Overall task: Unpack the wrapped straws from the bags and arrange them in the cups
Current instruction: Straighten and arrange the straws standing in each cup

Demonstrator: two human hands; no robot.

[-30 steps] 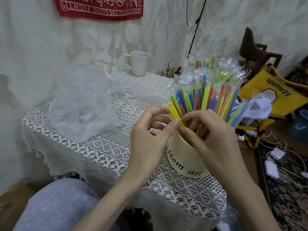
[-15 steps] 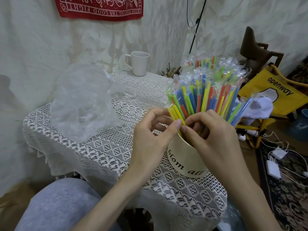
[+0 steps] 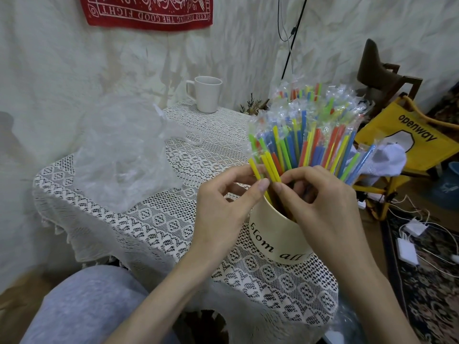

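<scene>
Fingers (image 3: 263, 187) stay pinching straws (image 3: 308, 135).

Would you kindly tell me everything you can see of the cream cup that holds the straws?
The cream cup stands upright near the front right edge of the lace tablecloth. It looks ceramic, smooth, with black lettering partly visible. It is packed with wrapped straws fanning upward. The left hand and right hand cover its rim, pinching straws.

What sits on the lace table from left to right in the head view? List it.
Crumpled clear plastic bag → white mug at the back → cream cup packed with wrapped straws, which both hands are touching.
</scene>
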